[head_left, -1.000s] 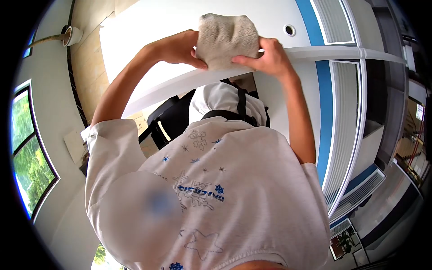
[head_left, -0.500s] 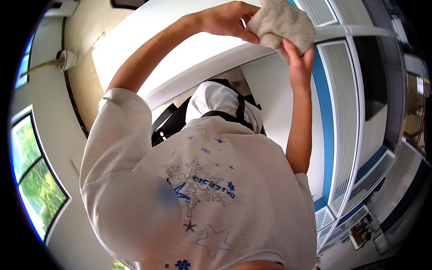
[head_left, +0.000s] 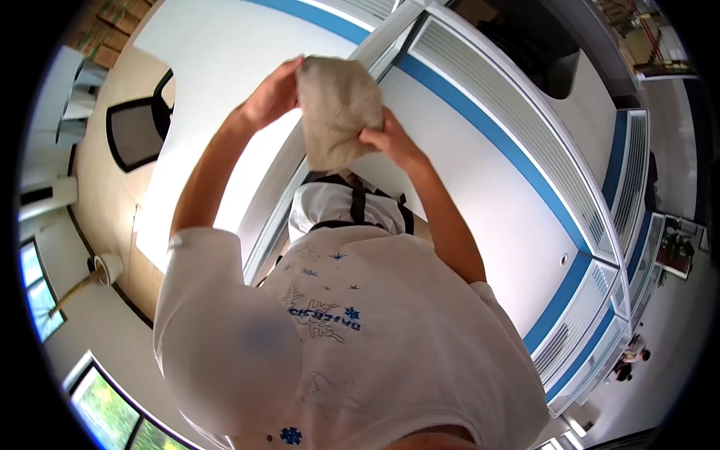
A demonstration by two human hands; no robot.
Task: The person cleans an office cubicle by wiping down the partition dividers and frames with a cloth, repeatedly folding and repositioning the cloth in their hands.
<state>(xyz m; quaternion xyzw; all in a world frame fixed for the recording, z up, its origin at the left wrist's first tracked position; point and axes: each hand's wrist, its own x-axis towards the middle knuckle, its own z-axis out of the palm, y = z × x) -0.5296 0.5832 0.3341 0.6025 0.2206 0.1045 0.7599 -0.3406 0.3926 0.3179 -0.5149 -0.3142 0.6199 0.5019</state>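
A beige-grey cloth, folded into a rough rectangle, is held up in front of me between both hands. My left hand is closed on its left edge, near the upper corner. On the opposite side my right hand pinches the lower right edge, with the thumb lying across the front. Some fingers of both hands are hidden behind the cloth. It hangs above the edge of a white desk.
A low partition with a blue stripe and ribbed panels divides the white desks. A black chair stands beyond the desk at the left. Farther off are a potted plant, windows and distant people.
The cloth has gone from bunched and drooping to a flatter rectangle. My left hand has shifted to its side edge. The view has turned, so the hands and cloth appear farther left and lower.
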